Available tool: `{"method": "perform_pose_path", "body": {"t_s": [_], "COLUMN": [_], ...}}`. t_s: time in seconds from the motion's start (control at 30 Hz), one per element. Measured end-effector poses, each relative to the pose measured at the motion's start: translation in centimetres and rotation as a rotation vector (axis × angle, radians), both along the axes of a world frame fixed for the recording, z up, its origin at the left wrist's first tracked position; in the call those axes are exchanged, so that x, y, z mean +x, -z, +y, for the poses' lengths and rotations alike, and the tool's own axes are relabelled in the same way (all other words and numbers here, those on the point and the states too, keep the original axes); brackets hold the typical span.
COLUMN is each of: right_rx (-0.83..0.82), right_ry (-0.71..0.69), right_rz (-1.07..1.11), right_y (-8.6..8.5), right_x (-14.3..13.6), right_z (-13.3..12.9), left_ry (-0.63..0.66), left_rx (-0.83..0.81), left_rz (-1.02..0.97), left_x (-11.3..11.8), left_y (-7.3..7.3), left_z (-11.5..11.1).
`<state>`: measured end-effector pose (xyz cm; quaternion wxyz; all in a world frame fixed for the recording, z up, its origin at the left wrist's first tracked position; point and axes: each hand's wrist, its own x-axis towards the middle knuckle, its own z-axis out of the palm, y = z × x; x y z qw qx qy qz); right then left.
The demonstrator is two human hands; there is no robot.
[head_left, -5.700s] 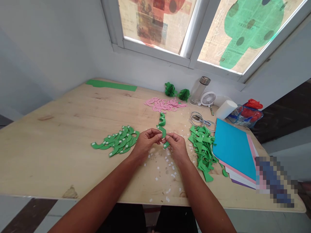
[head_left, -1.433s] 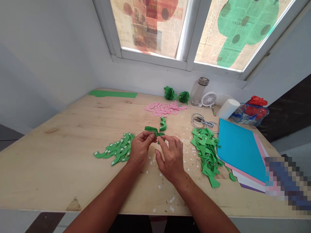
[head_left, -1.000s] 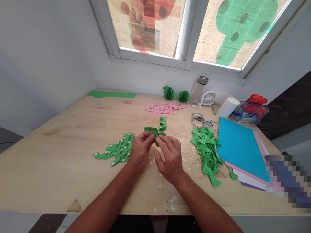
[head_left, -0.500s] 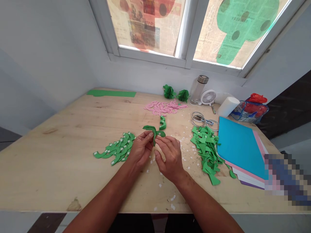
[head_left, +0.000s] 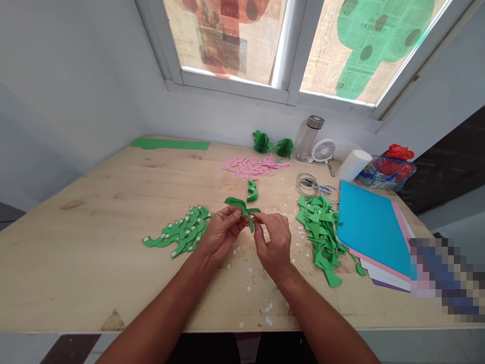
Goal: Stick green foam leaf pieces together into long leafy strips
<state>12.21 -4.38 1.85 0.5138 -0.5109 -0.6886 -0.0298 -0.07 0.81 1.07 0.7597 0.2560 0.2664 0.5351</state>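
Note:
My left hand (head_left: 226,226) is closed on a layered green paper cutout (head_left: 235,203), thumb on top. The fingertips of my right hand (head_left: 276,241) pinch a strip at the cutout's right side. Just beyond my hands lies a small stack of curved green paper pieces (head_left: 252,191). To the left, beside my left forearm, spread several curved green paper pieces (head_left: 185,230) with white squares at their ends. Tiny white paper bits (head_left: 249,288) are scattered beneath and around my right hand.
Green paper scraps (head_left: 322,232) and blue sheets (head_left: 373,227) lie to the right, near scissors (head_left: 322,189). Pink cutouts (head_left: 253,167) and folded green paper shapes (head_left: 261,142) sit at the back. A bottle (head_left: 307,139), small fan (head_left: 323,150) and white roll (head_left: 353,165) stand by the wall.
My right hand has moved slightly right, its fingers now pinching the cutout's edge. The green cutout has turned in my left hand, showing its stacked layers.

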Motion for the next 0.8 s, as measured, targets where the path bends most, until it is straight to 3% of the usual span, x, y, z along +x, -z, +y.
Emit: {"method": "perform_pose_path", "body": {"t_s": [0.33,0.8], "right_rx": [0.009,0.033], "right_ry": [0.039,0.064], "right_rz": [0.026,0.017], "right_y": [-0.31,-0.84], "right_x": [0.11,0.32], "right_z": [-0.11,-0.13], "left_ry": [0.076,0.041], "left_rx": [0.101,0.138], "left_rz": [0.094,0.144], "left_x": [0.12,0.13], "left_y": [-0.55,-0.66], "left_z": [-0.44,-0.59]}}
